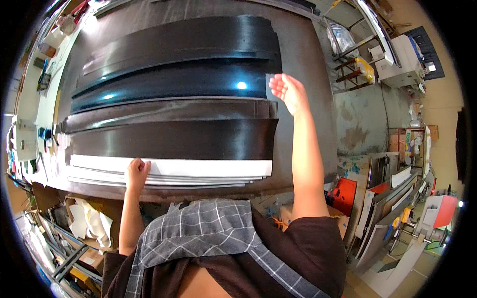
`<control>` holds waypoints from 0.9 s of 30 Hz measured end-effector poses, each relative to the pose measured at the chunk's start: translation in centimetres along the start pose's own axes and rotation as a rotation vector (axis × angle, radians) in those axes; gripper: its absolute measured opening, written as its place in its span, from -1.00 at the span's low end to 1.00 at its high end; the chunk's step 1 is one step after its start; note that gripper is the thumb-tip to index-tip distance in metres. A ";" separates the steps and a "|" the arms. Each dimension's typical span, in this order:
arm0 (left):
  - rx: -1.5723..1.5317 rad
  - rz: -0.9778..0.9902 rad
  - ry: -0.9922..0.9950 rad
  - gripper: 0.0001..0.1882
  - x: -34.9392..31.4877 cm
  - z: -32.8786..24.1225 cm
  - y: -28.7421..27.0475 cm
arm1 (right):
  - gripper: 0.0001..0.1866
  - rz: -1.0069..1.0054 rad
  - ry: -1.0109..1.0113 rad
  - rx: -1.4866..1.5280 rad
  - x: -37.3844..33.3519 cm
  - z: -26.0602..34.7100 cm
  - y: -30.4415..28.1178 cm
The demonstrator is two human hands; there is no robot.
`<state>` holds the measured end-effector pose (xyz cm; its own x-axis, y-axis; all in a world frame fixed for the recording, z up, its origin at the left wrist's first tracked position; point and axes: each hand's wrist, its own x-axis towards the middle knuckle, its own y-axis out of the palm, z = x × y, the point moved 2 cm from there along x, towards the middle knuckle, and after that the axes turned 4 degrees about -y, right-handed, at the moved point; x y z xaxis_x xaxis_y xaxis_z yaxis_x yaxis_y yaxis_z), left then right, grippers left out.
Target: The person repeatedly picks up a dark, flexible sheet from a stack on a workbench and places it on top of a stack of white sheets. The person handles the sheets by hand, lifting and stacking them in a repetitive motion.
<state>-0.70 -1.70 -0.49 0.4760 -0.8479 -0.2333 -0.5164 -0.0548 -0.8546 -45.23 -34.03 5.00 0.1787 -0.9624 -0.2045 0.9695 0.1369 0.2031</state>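
Note:
Long white strips (208, 167) lie stacked along the near side of a dark table (308, 149). My left hand (136, 174) rests on them toward their left part, its fingers curled closed. Whether it pinches a strip or anything else is hidden. Beyond the white stack, wide glossy black strips (174, 139) lie side by side and partly overlap. My right hand (291, 94) is held out by their right ends, fingers loosely bent with nothing seen in them. Beside its fingertips shows a small pale grey patch (270, 85).
A white bench (62, 94) with small tools runs along the left. Flat panels (385, 213) lean upright at the right, near a red panel (343, 194). A metal rack (355, 49) stands at far right. Crumpled white sheeting (89, 223) lies below the table at left.

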 end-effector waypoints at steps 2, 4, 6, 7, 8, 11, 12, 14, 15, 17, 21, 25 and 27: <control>-0.022 -0.064 0.045 -0.68 0.3 0.2 0.4 | -0.66 -0.107 0.016 0.016 5.6 0.0 -0.1; -0.122 -0.138 0.074 -0.71 0.4 -0.4 0.4 | -0.60 -0.204 0.058 0.038 11.1 -0.4 -0.8; -0.169 -0.140 0.074 -0.73 0.4 -1.5 -0.1 | -0.55 -0.259 0.147 0.050 14.8 -0.6 -1.9; -0.186 -0.130 0.078 -0.74 0.9 -1.6 -0.1 | -0.53 -0.288 0.162 0.043 16.4 -0.8 -2.4; -0.217 -0.137 0.084 -0.76 1.4 -2.0 -0.1 | -0.52 -0.317 0.176 0.035 17.9 -1.0 -3.0; -0.246 -0.067 0.039 -0.77 2.8 -2.6 0.0 | -0.48 -0.390 0.198 -0.032 21.4 -1.7 -3.9; -0.247 -0.063 0.037 -0.77 3.2 -2.9 0.1 | -0.48 -0.414 0.201 -0.062 22.3 -1.8 -4.2; -0.280 -0.077 0.027 -0.78 3.3 -3.5 0.3 | -0.50 -0.429 0.272 -0.073 23.7 -2.3 -4.7; -0.280 -0.069 0.020 -0.78 3.5 -4.0 0.4 | -0.52 -0.438 0.308 -0.079 24.2 -2.5 -5.1; -0.278 -0.057 0.006 -0.78 4.0 -4.7 0.4 | -0.57 -0.460 0.350 -0.157 25.5 -2.3 -5.8; -0.353 -0.098 0.094 -0.80 4.4 -6.5 0.7 | -0.73 -0.418 0.238 -0.394 27.2 -2.0 -5.5; -0.395 -0.114 0.192 -0.83 5.3 -9.0 0.7 | -0.78 -0.281 0.069 -0.534 26.7 0.0 -3.6; -0.413 -0.065 0.222 -0.84 6.1 -10.9 0.8 | -0.74 -0.344 0.054 -0.507 25.7 1.2 -2.5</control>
<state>-6.02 -12.66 2.47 0.3764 -0.9255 -0.0423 -0.7517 -0.2784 -0.5979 -43.25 -59.43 0.43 -0.1635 -0.9597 -0.2284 0.9296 -0.0724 -0.3613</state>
